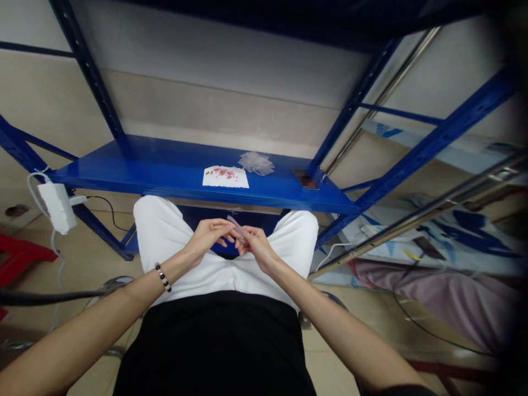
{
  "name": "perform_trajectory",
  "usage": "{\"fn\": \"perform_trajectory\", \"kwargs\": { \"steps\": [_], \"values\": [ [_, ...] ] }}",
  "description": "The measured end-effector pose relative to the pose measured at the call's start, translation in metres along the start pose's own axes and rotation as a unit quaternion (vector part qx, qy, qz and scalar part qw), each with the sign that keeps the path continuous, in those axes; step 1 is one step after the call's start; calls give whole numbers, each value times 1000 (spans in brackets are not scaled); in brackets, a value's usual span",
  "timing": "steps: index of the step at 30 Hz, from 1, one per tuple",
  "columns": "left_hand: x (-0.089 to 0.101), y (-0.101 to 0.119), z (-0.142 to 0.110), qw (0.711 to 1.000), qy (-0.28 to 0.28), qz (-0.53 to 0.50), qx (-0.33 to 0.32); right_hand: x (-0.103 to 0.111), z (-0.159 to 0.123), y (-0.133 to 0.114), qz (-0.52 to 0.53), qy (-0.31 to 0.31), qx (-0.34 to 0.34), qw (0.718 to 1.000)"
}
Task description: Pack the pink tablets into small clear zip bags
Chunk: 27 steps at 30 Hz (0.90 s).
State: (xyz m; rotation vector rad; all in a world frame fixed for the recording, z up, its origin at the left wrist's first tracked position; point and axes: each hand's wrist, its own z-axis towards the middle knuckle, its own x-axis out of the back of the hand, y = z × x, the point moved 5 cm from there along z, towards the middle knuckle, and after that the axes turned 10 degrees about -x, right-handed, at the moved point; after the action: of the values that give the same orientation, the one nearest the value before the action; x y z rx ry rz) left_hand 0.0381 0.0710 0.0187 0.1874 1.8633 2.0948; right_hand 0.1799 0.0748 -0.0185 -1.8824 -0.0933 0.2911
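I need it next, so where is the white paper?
In the head view, the white paper lies on the blue shelf, just left of the crumpled clear plastic.

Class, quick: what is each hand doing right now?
Left hand: closed, pinching a small clear plastic bag.
Right hand: closed, pinching the same bag.

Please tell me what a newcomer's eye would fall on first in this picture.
The bright blue metal shelf across the middle stands out first, with a white sheet of paper dotted with pink bits on it. Below the shelf, the left hand and right hand pinch a small clear plastic strip together above white trousers.
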Motion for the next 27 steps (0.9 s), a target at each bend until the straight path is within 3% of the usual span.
{"fn": "perform_trajectory", "kwargs": {
  "steps": [6, 17, 27],
  "values": [
    [2, -7, -3, 999, 25, -28, 39, 5, 2, -10, -66, 73, 80, 992],
    [-9, -5, -6, 1000, 5, 2, 10, 17, 6, -14, -86, 113, 103, 984],
    [-7, -9, -8, 999, 38, 32, 11, 23, 6, -11, -75, 136, 83, 984]
  ]
}}
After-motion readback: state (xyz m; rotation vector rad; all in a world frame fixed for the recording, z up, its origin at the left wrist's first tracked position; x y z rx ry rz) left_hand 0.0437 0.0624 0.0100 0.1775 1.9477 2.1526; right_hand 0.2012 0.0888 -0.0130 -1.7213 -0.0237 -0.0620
